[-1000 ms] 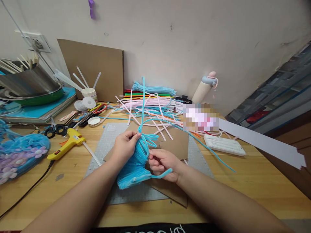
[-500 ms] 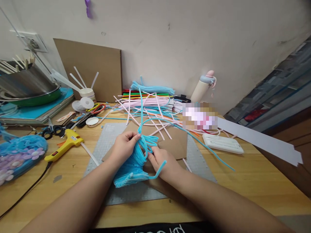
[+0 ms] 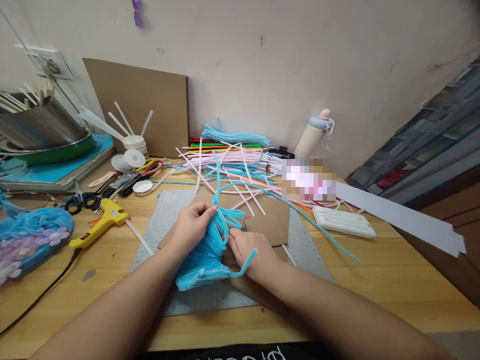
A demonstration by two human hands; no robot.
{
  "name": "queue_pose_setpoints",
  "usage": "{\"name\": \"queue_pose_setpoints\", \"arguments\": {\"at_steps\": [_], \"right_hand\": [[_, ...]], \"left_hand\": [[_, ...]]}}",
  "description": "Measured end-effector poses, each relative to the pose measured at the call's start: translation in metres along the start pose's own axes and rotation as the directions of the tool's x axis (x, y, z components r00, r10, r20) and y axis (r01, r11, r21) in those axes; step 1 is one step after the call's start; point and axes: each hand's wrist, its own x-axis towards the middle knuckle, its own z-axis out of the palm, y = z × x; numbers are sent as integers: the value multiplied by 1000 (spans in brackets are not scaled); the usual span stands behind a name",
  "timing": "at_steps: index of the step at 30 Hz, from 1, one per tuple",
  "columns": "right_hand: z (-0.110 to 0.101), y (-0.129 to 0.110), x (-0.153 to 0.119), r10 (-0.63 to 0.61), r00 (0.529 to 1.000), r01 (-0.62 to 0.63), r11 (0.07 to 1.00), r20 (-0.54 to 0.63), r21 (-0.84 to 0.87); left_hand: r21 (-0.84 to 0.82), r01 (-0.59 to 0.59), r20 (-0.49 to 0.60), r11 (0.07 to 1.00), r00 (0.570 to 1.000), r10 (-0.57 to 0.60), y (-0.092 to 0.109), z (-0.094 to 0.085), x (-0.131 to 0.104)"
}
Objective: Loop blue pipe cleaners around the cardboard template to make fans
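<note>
Fuzzy blue pipe-cleaner bundle (image 3: 208, 257) points lengthwise away; bare left hand (image 3: 193, 223) pinches its far neck; bare right hand (image 3: 253, 252) curls against its right edge, grip unclear.

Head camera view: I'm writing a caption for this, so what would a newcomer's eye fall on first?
Probably the bright blue looped piece, at centre between the person's hands, above the grey mat. Next, perhaps, the yellow glue gun on the table to the left, then the pile of coloured fuzzy stems behind, near the wall.
</note>
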Motion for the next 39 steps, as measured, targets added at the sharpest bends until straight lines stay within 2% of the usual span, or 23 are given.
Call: {"name": "queue_pose_setpoints", "arguments": {"at_steps": [7,11,14,17,19,23,26,31,35,39], "right_hand": [[4,-1,1,-19,999,20,999,-33,32],[4,2,-3,-36,997,43,993,-69,112],[-4,8,-8,-27,988,58,979,-154,197],[-12,15,-10,42,957,32,968,-286,250],[-13,18,-8,63,941,37,958,-332,286],[-9,19,-3,-23,959,115,943,-284,313],[-7,18,-1,-42,972,109,952,-231,288],[-9,17,0,-31,991,47,991,-129,126],[-6,16,2,-56,995,56,998,-86,-9],[-3,12,3,-56,997,54,998,-45,-37]], "left_hand": [[-14,2,-29,1000,1000,-2,0,1,-1],[-108,44,3,993,999,-44,3,-3,1],[-184,77,22,980,997,-74,6,-7,2],[-198,89,26,976,996,-85,9,-8,2],[-193,92,37,977,996,-87,10,-7,1],[-167,83,53,982,996,-75,9,-5,1],[-170,87,62,982,995,-77,7,-4,1],[-170,88,97,981,993,-73,5,-3,2],[-150,72,108,986,993,-56,3,-1,1],[-95,41,84,995,996,-33,3,-1,0]]}}
